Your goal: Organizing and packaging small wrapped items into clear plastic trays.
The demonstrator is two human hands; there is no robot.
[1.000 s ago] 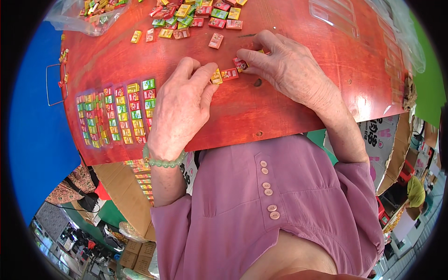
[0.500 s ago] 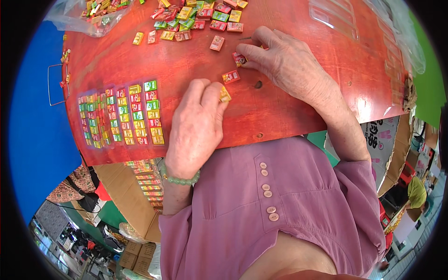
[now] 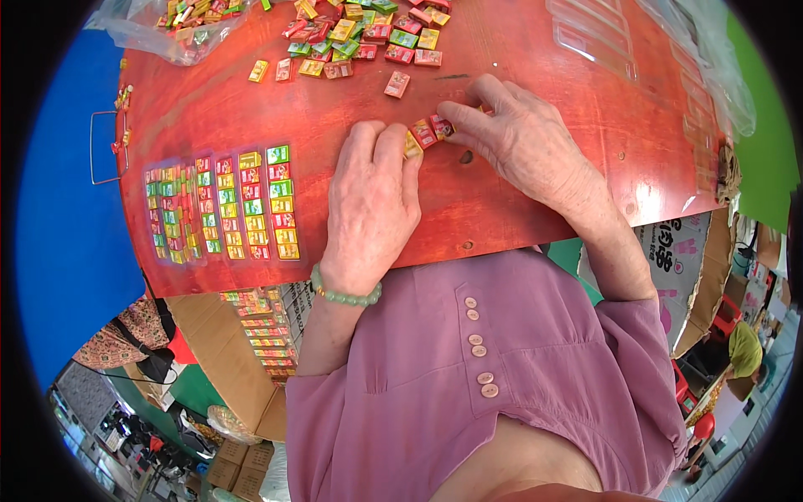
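Observation:
Between my hands a short row of little boxes lies on the red table: a yellow box (image 3: pixel 412 145) at the left, then a red box (image 3: pixel 424 134) and a darker red box (image 3: pixel 442 127). My left hand (image 3: pixel 372 201), a green bead bracelet on its wrist, is closed with its fingertips on the yellow box. From the other end my right hand (image 3: pixel 523 138) pinches the darker red box; a bit of yellow shows beside its fingers, partly hidden. One loose red box (image 3: pixel 397 84) lies just beyond the row.
A pile of mixed small boxes (image 3: pixel 360 38) lies at the far middle, beside a clear bag (image 3: pixel 180 46) holding more. Filled clear trays (image 3: pixel 282 201) stand in columns at left. Empty-looking clear trays (image 3: pixel 594 38) lie far right. A cardboard box (image 3: pixel 205 335) sits below the table's near edge.
My left hand has moved up and right, bringing the yellow box against the red one. The separate boxes now form a row, with my right hand at its other end.

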